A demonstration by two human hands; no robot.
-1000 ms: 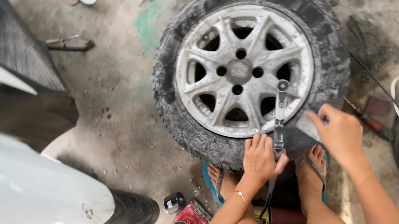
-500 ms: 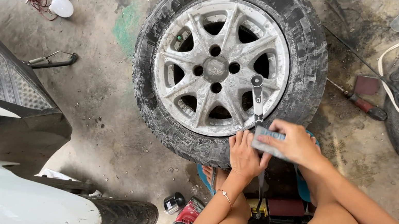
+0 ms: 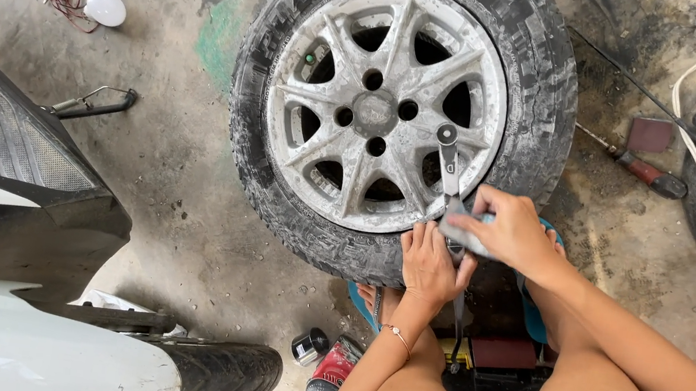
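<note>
Fingers of the right hand [image 3: 513,235] pinch a grey pad [image 3: 462,236] against the near rim of the alloy wheel [image 3: 383,105], lying flat on concrete; the left hand [image 3: 431,266] presses alongside, fingers together.

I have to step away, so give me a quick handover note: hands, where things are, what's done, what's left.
Left hand: resting flat on the tyre at the near edge of the rim.
Right hand: gripping a grey pad against that same edge, beside a metal tool lying on the rim.
Wheel lies flat on the floor; screwdriver to its right.
Done: cannot tell.
Left: work at the rim edge is under way.
</note>
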